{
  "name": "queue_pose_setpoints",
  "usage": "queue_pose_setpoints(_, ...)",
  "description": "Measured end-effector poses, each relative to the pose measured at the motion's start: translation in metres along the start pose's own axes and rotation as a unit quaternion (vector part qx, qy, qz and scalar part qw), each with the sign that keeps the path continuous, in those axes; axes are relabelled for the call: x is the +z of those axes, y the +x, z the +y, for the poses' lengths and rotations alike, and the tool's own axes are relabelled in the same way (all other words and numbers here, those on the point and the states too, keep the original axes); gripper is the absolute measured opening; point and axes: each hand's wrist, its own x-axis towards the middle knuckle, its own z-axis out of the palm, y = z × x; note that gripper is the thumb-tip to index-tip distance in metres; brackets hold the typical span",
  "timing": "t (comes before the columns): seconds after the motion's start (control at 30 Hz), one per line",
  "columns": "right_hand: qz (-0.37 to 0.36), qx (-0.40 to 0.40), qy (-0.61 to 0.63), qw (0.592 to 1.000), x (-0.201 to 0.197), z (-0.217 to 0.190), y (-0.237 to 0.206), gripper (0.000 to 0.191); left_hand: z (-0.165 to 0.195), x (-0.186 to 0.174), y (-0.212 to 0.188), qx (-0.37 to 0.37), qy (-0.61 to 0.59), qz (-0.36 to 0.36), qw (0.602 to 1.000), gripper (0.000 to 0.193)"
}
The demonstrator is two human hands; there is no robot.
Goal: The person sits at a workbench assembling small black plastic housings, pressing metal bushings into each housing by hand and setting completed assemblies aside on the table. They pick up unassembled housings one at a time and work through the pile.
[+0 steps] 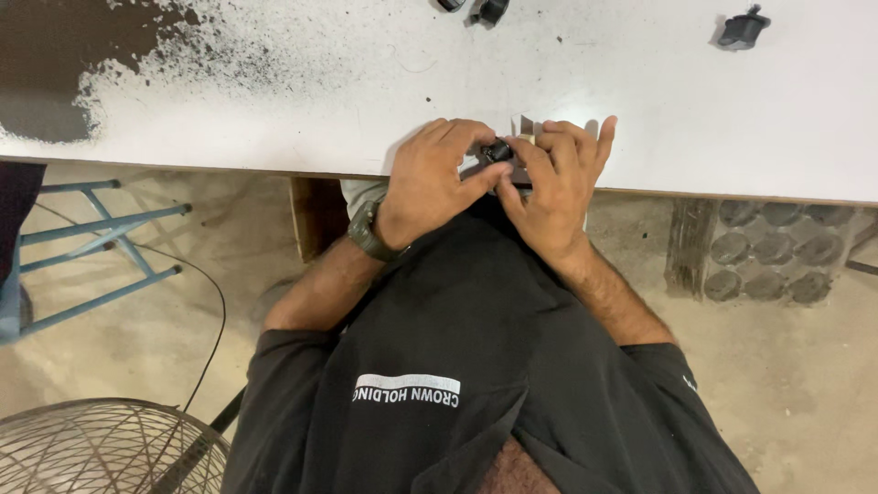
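You had both hands closed on the small black part (497,150), right at the near edge of the tabletop (366,82). Left hand (428,178) pinched it from the left, thumb reaching under; right hand (551,174) pressed in from the right with fingers curled over. Looked like the edge served as a brace: wrists off the tabletop, part backed by a small dark block (517,172) under your fingers, so you could squeeze or twist against it. Can't tell what the part was exactly, mostly hidden by fingers. Wristwatch (368,230) sat on the left wrist.

Surface: white tabletop, scuffed, with a big patch worn to dark grey (64,55) at far left and black speckle spreading from it. Spare black pieces lay well apart at the far side: two near top centre (480,9), one at top right (741,29).

Room: bare concrete floor (786,366), blue metal stool frame (101,247) to your left, wire fan guard (101,448) lower left with a cable trailing up from it, a moulded dark tray (773,252) under the tabletop on the right.
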Motion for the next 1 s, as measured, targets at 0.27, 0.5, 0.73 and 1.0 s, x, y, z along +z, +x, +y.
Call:
queue_pose_setpoints(0.27, -0.006, -0.003, 0.000, 1.000, -0.009, 0.005, 0.000, 0.034, -0.015, -0.009, -0.010, 0.233, 0.189, -0.006, 0.954, 0.035)
queue_pose_setpoints(0.5, -0.032, -0.018, -0.019, 0.999, -0.017, 0.003, 0.011, 0.032, -0.021, 0.002, -0.022, 0.205, 0.171, 0.058, 0.962, 0.023)
queue_pose_setpoints(0.73, 0.053, -0.077, 0.072, 0.993, -0.014, 0.000, -0.004, 0.030, -0.015, 0.005, -0.029, 0.111, 0.099, 0.104, 0.983, 0.021)
queue_pose_setpoints(1.0, 0.041, -0.057, 0.118, 0.991, 0.006, 0.003, -0.010, 0.033, -0.014, 0.013, -0.029, 0.097, 0.017, 0.113, 0.989, 0.021)
